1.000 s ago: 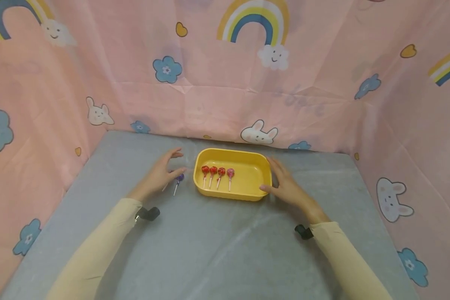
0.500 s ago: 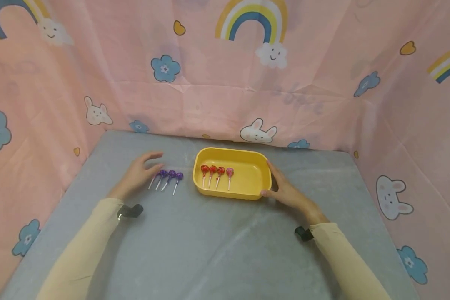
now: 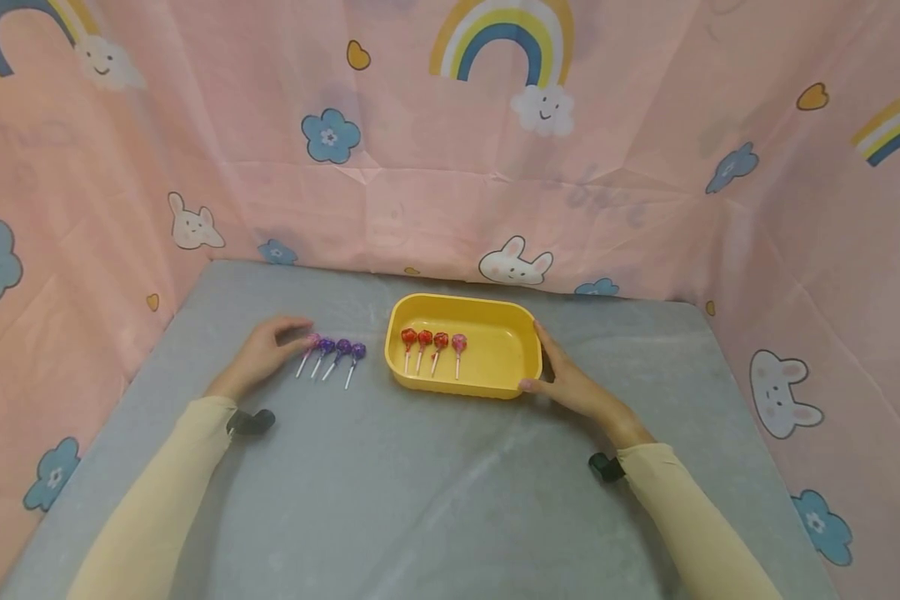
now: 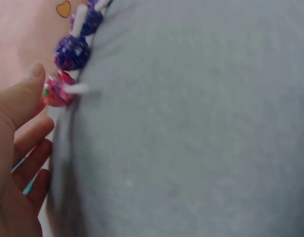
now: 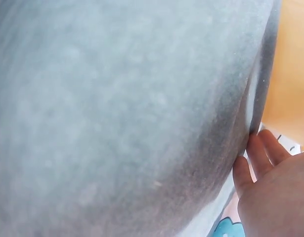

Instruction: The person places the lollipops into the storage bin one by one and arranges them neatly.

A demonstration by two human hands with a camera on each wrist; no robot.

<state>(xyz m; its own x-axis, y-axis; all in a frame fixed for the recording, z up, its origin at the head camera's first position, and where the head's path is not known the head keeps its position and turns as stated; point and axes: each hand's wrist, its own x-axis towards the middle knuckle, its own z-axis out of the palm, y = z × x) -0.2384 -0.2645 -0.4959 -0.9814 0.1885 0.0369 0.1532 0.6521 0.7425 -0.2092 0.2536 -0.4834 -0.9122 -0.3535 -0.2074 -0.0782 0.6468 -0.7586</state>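
Note:
My left hand (image 3: pixel 261 354) is beside a row of lollipops on the table, its thumb against or very near the pink lollipop (image 3: pixel 312 340) at the row's left end. A gap shows between thumb and fingers; in the left wrist view the pink lollipop (image 4: pixel 59 90) sits just past the thumb tip. Three purple lollipops (image 3: pixel 342 347) lie to its right. My right hand (image 3: pixel 576 379) rests against the right end of a yellow tray (image 3: pixel 495 390), thumb at the near corner, fingers along the end wall. Inside the tray lie three red lollipops (image 3: pixel 424 337) and a pink one (image 3: pixel 459 343).
A grey cloth covers the table (image 3: pixel 420 483). Pink curtain fabric (image 3: pixel 420 200) with rainbows, rabbits and flowers hangs behind and along both sides. Each wrist wears a black camera, such as the one on the left wrist (image 3: pixel 252 422).
My left hand has moved left from beside the tray, over the purple lollipops, to the row's left end, uncovering them. The right hand stays at the tray, which has hardly moved.

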